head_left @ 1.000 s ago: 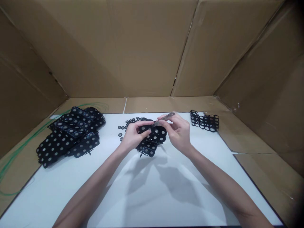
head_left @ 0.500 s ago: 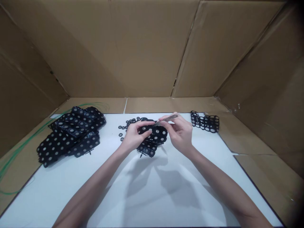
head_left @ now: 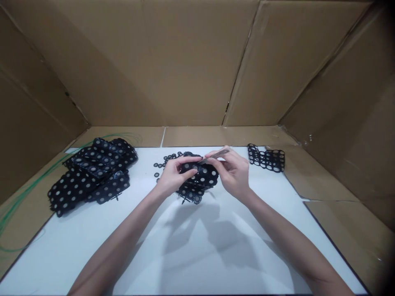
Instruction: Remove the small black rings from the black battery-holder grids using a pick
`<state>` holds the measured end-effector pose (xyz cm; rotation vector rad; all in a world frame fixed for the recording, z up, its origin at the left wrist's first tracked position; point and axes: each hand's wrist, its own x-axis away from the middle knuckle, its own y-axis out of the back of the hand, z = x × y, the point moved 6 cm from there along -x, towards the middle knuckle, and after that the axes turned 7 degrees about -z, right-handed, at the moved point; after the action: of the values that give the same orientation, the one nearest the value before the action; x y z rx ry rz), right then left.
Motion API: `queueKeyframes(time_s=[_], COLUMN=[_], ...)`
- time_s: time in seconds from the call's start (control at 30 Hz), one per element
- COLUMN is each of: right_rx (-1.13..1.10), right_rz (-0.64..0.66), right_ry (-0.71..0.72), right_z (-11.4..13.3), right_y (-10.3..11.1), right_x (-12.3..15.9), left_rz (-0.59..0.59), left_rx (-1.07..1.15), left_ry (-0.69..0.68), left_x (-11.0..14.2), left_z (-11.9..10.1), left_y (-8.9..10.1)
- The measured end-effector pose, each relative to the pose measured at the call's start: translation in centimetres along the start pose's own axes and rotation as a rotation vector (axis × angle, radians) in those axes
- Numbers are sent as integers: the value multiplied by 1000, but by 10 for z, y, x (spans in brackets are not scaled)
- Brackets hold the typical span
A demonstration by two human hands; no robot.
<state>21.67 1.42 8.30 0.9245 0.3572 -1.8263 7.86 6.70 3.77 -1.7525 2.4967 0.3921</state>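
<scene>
- head view: left hand (head_left: 175, 176) curled nearly shut, gripping a black plastic grid (head_left: 205, 176) at the middle of the white board (head_left: 277, 218)
- right hand (head_left: 233, 172) pinches a slim metal tool (head_left: 218, 154), its end at the grid
- small black rings (head_left: 163, 161) lie just far-left of the hands
- a heap of dotted grids (head_left: 92, 174) lies left, a strip of open grids (head_left: 266, 158) far right

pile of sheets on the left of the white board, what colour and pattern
The pile of sheets is black with rows of round pale grey dots; the head view shows it best.

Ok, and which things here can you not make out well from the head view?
Head view:
thin tool in the right hand: too blurred to name
black perforated sheet: part hidden by the left hand
small black rings: too small to count
green wire: cut off by left image edge
</scene>
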Motion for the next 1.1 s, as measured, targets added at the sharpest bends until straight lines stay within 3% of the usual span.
queueKeyframes(time_s=[0.2, 0.37, 0.57, 0.8, 1.0, 1.1], right_rx=[43, 92, 16, -30, -172, -163], right_rz=[49, 64, -66, 34, -351, -185], right_ry=[17, 38, -117, -185, -249, -209], right_z=[-2, -1, -10, -27, -36, -22], right_y=[-9, -12, 5, 2, 35, 24], right_x=[4, 3, -5, -10, -18, -16], left_rz=[-1, -30, 175, 71, 24, 77], left_rx=[4, 68, 71, -121, -107, -19], left_ry=[-43, 1, -40, 23, 174, 190], left_x=[-2, -2, 0, -5, -5, -4], left_z=[4, 7, -5, 4, 14, 14], left_y=[-2, -2, -10, 3, 8, 4])
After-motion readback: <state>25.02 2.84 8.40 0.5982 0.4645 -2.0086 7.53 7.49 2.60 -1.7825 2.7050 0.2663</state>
